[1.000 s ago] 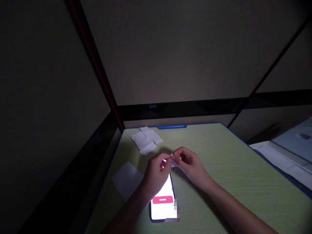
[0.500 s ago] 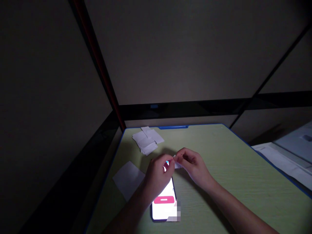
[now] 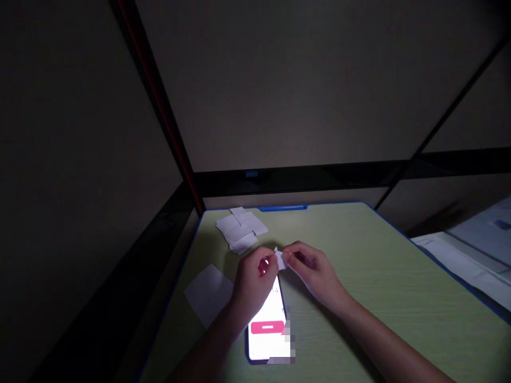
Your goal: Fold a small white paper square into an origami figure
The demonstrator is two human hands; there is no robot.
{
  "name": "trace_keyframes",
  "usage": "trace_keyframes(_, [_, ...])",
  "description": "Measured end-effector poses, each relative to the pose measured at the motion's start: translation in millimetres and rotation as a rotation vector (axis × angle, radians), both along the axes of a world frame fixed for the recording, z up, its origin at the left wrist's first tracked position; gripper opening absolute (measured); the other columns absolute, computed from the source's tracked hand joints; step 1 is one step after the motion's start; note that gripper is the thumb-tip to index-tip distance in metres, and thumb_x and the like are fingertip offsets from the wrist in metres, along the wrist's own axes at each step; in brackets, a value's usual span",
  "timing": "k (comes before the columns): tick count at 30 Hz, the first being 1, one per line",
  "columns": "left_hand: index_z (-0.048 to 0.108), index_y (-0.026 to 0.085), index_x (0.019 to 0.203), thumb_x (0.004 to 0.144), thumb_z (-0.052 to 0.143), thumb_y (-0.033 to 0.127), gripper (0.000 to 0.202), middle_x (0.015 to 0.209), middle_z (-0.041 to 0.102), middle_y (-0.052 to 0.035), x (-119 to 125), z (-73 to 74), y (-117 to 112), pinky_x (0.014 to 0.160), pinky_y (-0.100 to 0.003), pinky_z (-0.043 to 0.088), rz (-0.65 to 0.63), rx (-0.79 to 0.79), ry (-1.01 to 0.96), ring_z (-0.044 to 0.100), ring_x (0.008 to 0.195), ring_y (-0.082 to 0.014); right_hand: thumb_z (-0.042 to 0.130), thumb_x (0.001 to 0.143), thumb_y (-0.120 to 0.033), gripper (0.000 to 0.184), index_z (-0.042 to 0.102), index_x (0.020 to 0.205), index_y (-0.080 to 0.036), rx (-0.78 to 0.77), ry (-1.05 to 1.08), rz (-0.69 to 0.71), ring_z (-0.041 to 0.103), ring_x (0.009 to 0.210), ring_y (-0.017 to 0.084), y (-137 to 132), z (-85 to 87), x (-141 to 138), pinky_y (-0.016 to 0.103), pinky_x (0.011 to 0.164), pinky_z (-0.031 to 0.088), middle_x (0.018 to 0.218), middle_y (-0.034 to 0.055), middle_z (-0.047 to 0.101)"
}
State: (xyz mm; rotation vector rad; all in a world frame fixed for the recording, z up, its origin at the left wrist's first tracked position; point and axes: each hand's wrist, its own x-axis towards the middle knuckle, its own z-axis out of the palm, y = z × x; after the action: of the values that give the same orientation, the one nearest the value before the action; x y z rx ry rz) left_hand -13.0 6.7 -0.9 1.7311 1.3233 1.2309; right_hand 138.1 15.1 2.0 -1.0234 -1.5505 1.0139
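Flat white sheet (image 3: 208,293) left of the lit phone (image 3: 266,327), paper pile (image 3: 240,230) beyond it, your left hand (image 3: 252,284) and right hand (image 3: 312,271) above the phone, both pinching one small folded paper scrap (image 3: 280,259) between fingertips, green table (image 3: 379,287) beneath.

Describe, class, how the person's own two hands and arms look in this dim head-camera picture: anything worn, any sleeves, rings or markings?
Both forearms come in bare from the bottom edge; no sleeves show. The left hand and the right hand wear no gloves. No watch, ring or band is visible, though the light is too dim to rule out small items. No markings can be made out.
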Motion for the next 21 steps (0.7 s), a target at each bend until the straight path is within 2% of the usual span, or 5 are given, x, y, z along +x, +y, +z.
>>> trace_keyframes(6, [0.058,0.017,0.074,0.083,0.05,0.022,0.013,0.061,0.053,0.0021,-1,-1.3,0,0.05,-0.019,0.039,-0.026,-0.031,-0.021,0.05,0.055,-0.0098,0.062,0.081,-0.032,0.014,0.064,0.078,-0.018,-0.02,0.021,-0.006,0.05,0.064,0.015,2,-3.2,1,0.027,0.056,0.037,0.074,0.0021,0.059])
trace_keyframes(9, [0.06,0.017,0.085,0.083,0.051,0.026,0.013,0.071,0.058,-0.0002,1,-1.7,1,0.05,-0.019,0.042,-0.037,-0.057,-0.114,0.053,0.059,-0.0105,0.063,0.079,-0.032,0.015,0.064,0.077,-0.017,-0.031,0.064,-0.044,0.049,0.062,0.014,4,-3.7,1,0.027,0.055,0.035,0.072,0.0015,0.059])
trace_keyframes(12, [0.057,0.017,0.098,0.082,0.052,0.029,0.021,0.08,0.06,-0.0023,3,0.3,2,0.047,-0.019,0.043,-0.054,-0.15,-0.235,0.056,0.059,-0.0105,0.066,0.077,-0.033,0.016,0.063,0.076,-0.017,-0.091,0.191,-0.075,0.046,0.055,0.012,6,-2.5,2,0.025,0.05,0.034,0.063,-0.001,0.056])
trace_keyframes(16, [0.055,0.015,0.091,0.078,0.054,0.03,0.019,0.076,0.059,-0.0009,4,4.9,3,0.038,-0.017,0.037,-0.099,-0.275,-0.299,0.052,0.049,-0.0078,0.068,0.074,-0.034,0.017,0.063,0.075,-0.018,-0.178,0.367,-0.046,0.05,0.056,0.013,7,1.4,1,0.026,0.052,0.039,0.066,-0.0003,0.058])
trace_keyframes(21, [0.058,0.015,0.077,0.075,0.056,0.03,0.015,0.059,0.056,0.0029,4,9.4,4,0.039,-0.018,0.035,-0.122,-0.311,-0.276,0.049,0.044,-0.0079,0.071,0.07,-0.035,0.02,0.061,0.074,-0.018,-0.319,0.47,0.013,0.052,0.057,0.013,3,5.9,-2,0.028,0.056,0.043,0.066,-0.0005,0.058])
